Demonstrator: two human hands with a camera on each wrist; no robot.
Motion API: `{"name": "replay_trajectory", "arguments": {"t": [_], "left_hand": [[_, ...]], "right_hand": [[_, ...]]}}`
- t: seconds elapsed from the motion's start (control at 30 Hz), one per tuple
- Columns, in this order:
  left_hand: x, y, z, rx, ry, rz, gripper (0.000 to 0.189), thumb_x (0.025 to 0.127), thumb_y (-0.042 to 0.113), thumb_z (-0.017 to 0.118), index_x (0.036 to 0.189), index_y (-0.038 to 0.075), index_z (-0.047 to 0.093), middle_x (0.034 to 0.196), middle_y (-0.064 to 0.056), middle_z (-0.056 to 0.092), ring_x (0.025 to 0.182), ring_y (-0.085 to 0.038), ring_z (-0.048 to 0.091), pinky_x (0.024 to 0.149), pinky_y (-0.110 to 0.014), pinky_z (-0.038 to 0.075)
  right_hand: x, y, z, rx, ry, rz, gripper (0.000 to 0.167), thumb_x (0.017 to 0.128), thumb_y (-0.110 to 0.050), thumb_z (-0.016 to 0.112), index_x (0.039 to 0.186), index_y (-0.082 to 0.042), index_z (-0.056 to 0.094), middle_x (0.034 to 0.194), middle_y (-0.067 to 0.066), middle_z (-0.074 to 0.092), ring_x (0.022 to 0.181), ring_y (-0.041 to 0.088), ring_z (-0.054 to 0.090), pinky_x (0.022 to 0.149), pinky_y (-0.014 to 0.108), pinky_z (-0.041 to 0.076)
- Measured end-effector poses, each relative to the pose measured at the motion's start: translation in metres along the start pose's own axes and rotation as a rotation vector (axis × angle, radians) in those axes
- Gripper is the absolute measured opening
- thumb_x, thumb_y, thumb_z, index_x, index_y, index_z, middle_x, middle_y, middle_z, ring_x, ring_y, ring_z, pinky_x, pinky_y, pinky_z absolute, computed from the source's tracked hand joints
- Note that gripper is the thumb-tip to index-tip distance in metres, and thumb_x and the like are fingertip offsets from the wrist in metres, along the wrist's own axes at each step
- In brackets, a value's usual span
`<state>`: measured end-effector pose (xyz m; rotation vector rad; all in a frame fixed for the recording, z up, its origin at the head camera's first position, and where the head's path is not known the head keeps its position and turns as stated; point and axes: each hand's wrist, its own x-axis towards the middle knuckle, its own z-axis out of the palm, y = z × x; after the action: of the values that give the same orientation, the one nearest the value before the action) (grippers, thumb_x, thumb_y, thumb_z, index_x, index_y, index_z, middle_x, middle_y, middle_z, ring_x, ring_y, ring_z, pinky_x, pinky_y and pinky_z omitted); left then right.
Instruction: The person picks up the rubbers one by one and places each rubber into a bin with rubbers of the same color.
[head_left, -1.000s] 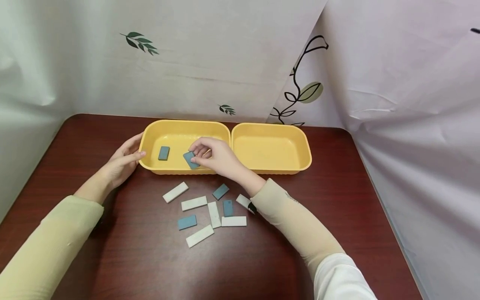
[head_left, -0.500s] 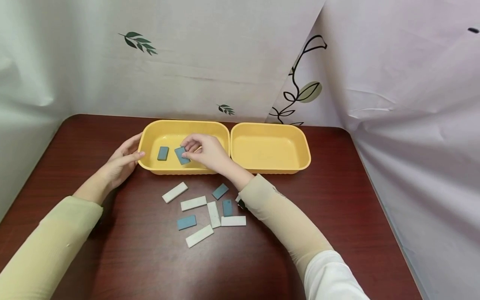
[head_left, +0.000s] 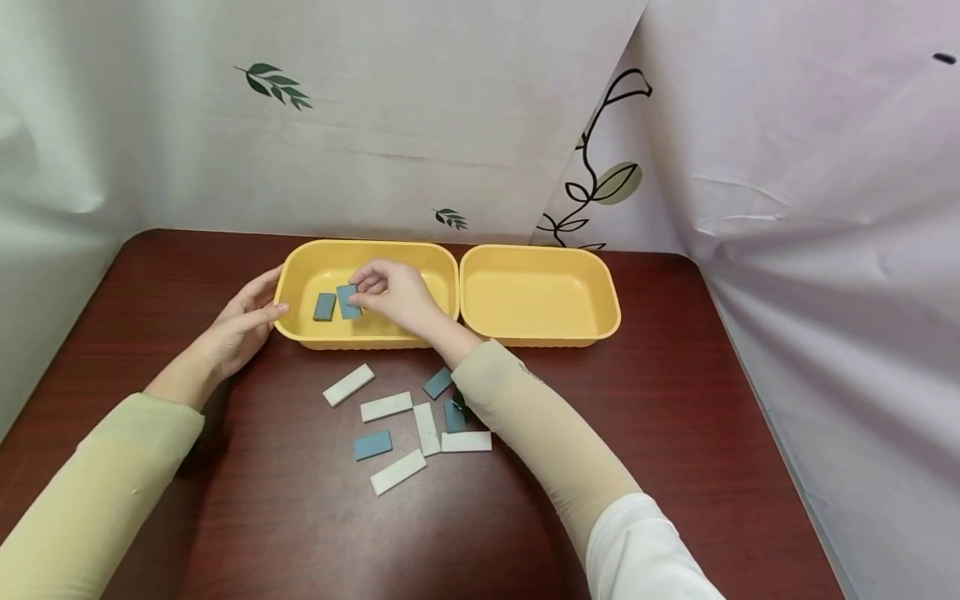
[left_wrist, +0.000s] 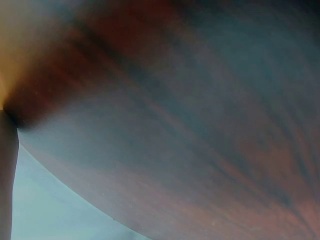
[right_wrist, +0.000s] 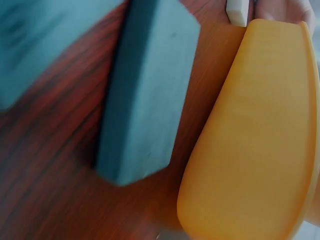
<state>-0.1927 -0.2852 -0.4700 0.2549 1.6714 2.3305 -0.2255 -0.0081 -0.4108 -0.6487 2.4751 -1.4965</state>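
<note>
My right hand pinches a flat blue rectangular block between thumb and fingers, over the left yellow tray. Just left of it, another blue block lies on the tray floor. My left hand holds the tray's left end, thumb at the rim and fingers along the outer wall. On the table in front lie white blocks and blue blocks. The right wrist view shows a blue block close up beside the tray's wall. The left wrist view is mostly blurred table.
A second yellow tray stands against the right end of the first, with nothing visible inside. Behind both hangs a pale curtain with leaf prints. My right sleeve crosses above the table and partly covers the blocks at the right.
My right hand has moved left inside the tray with the blue block, bringing it beside the other one and turning it more upright in view. My left hand stays at the tray's end.
</note>
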Motion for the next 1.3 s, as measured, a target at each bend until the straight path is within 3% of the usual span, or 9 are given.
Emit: {"name": "replay_trajectory", "arguments": {"t": [0.47,0.6,0.73,0.87,1.1,1.3], "left_hand": [[0.001,-0.002,0.0,-0.003,-0.01,0.023,0.057,0.106,-0.007,0.047,0.157,0.018,0.041,0.152,0.008,0.046,0.133,-0.003,0.051,0.107,-0.013,0.044],[0.001,-0.001,0.0,0.002,-0.007,0.014,0.057,0.106,-0.006,0.048,0.157,0.018,0.04,0.152,0.008,0.045,0.133,-0.003,0.05,0.107,-0.014,0.043],[0.0,-0.001,-0.001,0.002,-0.006,0.008,0.058,0.106,-0.006,0.048,0.159,0.017,0.039,0.153,0.008,0.044,0.134,-0.003,0.05,0.107,-0.014,0.042],[0.0,-0.001,-0.002,0.002,-0.005,0.006,0.058,0.107,-0.006,0.048,0.159,0.017,0.038,0.154,0.008,0.044,0.135,-0.003,0.05,0.107,-0.013,0.043],[0.001,-0.001,-0.001,0.003,-0.001,0.005,0.056,0.106,-0.006,0.048,0.156,0.018,0.041,0.152,0.008,0.045,0.133,-0.003,0.051,0.106,-0.013,0.045],[0.001,-0.001,-0.001,0.003,-0.005,0.013,0.055,0.106,-0.007,0.048,0.155,0.019,0.044,0.152,0.007,0.047,0.132,-0.003,0.052,0.105,-0.012,0.046]], "right_hand": [[0.02,0.008,0.01,0.05,0.025,0.135,0.019,0.093,-0.008,0.083,0.108,0.0,0.075,0.102,0.015,0.077,0.081,0.011,0.069,0.064,0.013,0.049],[0.025,0.011,0.012,0.111,0.025,0.172,0.019,0.092,-0.004,0.082,0.108,0.004,0.075,0.102,0.02,0.077,0.077,0.01,0.067,0.065,0.015,0.055],[0.027,0.012,0.014,0.197,0.019,0.212,0.02,0.092,0.001,0.08,0.11,0.009,0.073,0.102,0.023,0.076,0.08,0.023,0.074,0.076,0.029,0.065],[0.03,0.011,0.016,0.236,0.031,0.253,0.02,0.093,0.002,0.079,0.11,0.01,0.073,0.104,0.025,0.076,0.094,0.038,0.078,0.084,0.039,0.066],[0.033,0.012,0.018,0.214,0.069,0.31,0.018,0.092,0.001,0.081,0.107,0.007,0.075,0.104,0.025,0.079,0.084,0.029,0.078,0.075,0.03,0.066],[0.034,0.015,0.019,0.191,0.097,0.332,0.017,0.091,0.0,0.082,0.106,0.006,0.077,0.102,0.023,0.08,0.089,0.031,0.079,0.073,0.027,0.065]]}}
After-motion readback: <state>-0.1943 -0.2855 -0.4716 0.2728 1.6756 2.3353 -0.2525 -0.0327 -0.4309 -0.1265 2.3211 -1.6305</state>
